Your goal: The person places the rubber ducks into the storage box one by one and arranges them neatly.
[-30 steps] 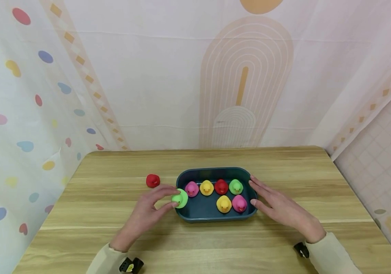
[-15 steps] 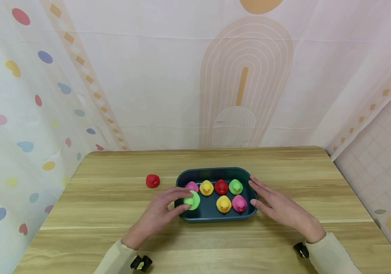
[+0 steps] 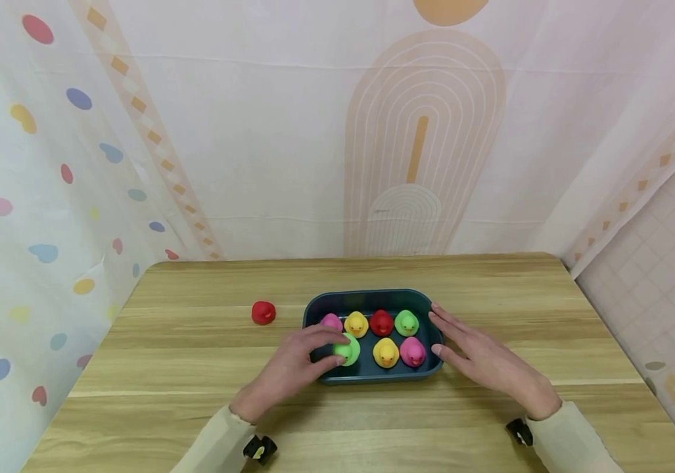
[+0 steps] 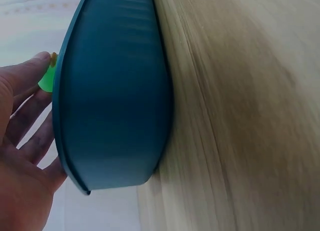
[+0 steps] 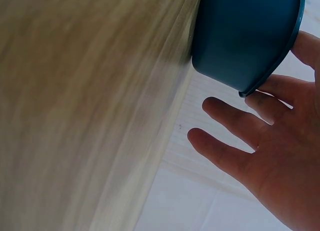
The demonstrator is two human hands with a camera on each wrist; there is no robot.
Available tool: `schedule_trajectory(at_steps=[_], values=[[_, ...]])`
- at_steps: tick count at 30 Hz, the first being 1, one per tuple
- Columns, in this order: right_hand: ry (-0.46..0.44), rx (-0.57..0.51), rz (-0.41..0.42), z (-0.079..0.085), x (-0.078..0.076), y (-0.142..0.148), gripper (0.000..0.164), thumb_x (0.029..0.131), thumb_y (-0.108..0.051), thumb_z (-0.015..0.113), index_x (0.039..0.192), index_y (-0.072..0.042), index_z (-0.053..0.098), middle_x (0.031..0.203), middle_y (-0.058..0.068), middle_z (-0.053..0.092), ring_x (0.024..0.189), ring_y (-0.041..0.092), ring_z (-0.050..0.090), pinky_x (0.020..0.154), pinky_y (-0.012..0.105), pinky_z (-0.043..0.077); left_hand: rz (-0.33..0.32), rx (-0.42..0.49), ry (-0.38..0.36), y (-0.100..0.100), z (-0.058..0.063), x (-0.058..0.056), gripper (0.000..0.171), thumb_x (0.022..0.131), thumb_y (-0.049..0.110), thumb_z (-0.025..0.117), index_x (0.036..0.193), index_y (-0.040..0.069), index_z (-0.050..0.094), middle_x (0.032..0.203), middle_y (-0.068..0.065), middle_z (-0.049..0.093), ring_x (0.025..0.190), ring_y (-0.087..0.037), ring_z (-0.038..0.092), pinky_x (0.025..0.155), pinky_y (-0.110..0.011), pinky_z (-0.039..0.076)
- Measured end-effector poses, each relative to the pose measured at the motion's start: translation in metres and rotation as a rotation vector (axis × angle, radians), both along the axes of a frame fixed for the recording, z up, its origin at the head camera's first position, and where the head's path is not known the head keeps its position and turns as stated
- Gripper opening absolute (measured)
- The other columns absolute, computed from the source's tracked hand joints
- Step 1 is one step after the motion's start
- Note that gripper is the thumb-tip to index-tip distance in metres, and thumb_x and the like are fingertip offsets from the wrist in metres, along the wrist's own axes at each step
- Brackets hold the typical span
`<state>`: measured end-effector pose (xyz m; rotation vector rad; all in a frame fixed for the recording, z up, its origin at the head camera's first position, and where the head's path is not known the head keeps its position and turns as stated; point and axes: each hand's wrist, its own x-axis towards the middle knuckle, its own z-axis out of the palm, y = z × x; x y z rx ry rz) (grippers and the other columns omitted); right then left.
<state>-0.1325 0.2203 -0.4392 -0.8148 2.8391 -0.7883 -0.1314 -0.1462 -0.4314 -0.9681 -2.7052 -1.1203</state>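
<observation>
My left hand pinches a green rubber duck between thumb and fingers, over the front left part of a dark teal tub. In the left wrist view only a bit of the green duck shows past the tub's wall. A back row holds a pink duck, partly behind my left hand, then a yellow, a red and a green one. In front sit a yellow and a pink duck. My right hand, fingers extended, rests at the tub's right rim.
A lone red duck stands on the wooden table, left of the tub. Behind the table hangs a patterned curtain. Dark wrist devices sit at both sleeves.
My left hand has carried the green duck rightward, from the tub's left rim to beside the front yellow duck. The right hand and the tub hold their places.
</observation>
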Motion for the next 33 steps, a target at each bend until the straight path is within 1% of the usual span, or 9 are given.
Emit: schedule_trajectory(at_steps=[4,7,13,19,22,29,33], values=[[-0.002,-0.001,0.002,0.0,0.0,0.0,0.064,0.11,-0.043,0.05,0.16,-0.006,0.037,0.169,0.01,0.027,0.146,0.04,0.041,0.113,0.06,0.04,0.01,-0.022,-0.006,0.006,-0.001,-0.002,0.026,0.093,0.02,0.08,0.119,0.017,0.077,0.121,0.004,0.073,0.113,-0.017,0.065,0.1,-0.044,0.055],[-0.002,-0.003,0.002,0.0,0.0,0.0,0.064,0.11,-0.042,0.05,0.16,-0.006,0.037,0.169,0.01,0.027,0.146,0.04,0.041,0.113,0.06,0.04,0.016,-0.045,-0.021,0.009,-0.002,-0.003,0.025,0.093,0.021,0.08,0.118,0.017,0.077,0.122,0.004,0.073,0.115,-0.017,0.064,0.101,-0.045,0.055],[-0.009,-0.009,0.005,0.0,0.0,0.0,0.064,0.11,-0.042,0.05,0.161,-0.006,0.037,0.17,0.01,0.026,0.146,0.04,0.04,0.113,0.06,0.039,0.01,-0.083,-0.05,0.014,-0.004,-0.006,0.022,0.094,0.02,0.079,0.116,0.017,0.077,0.12,0.004,0.073,0.114,-0.017,0.064,0.101,-0.047,0.053],[-0.016,-0.009,0.003,0.0,-0.001,0.0,0.064,0.11,-0.043,0.05,0.161,-0.007,0.036,0.17,0.01,0.025,0.147,0.04,0.04,0.113,0.06,0.039,-0.016,-0.118,-0.052,0.019,-0.003,-0.009,0.021,0.095,0.019,0.078,0.115,0.016,0.077,0.117,0.004,0.074,0.11,-0.015,0.065,0.101,-0.044,0.055],[-0.015,-0.01,0.001,0.0,-0.001,0.0,0.064,0.11,-0.043,0.05,0.161,-0.007,0.036,0.17,0.01,0.025,0.147,0.04,0.04,0.113,0.06,0.039,-0.027,-0.153,-0.034,0.022,-0.002,-0.01,0.021,0.095,0.02,0.078,0.115,0.016,0.077,0.117,0.004,0.074,0.11,-0.015,0.065,0.1,-0.043,0.055],[0.002,-0.006,0.003,-0.001,-0.001,0.0,0.064,0.11,-0.042,0.05,0.161,-0.007,0.037,0.17,0.01,0.026,0.147,0.039,0.04,0.113,0.06,0.039,-0.037,-0.258,0.042,0.027,-0.002,-0.013,0.02,0.095,0.023,0.078,0.114,0.016,0.079,0.116,0.002,0.075,0.109,-0.015,0.067,0.098,-0.04,0.056],[0.003,-0.005,0.003,-0.002,-0.001,0.0,0.063,0.11,-0.042,0.05,0.161,-0.007,0.036,0.17,0.01,0.025,0.147,0.039,0.04,0.113,0.06,0.039,-0.039,-0.288,0.033,0.029,-0.002,-0.014,0.02,0.095,0.023,0.078,0.114,0.016,0.079,0.117,0.002,0.075,0.11,-0.016,0.066,0.098,-0.039,0.056]])
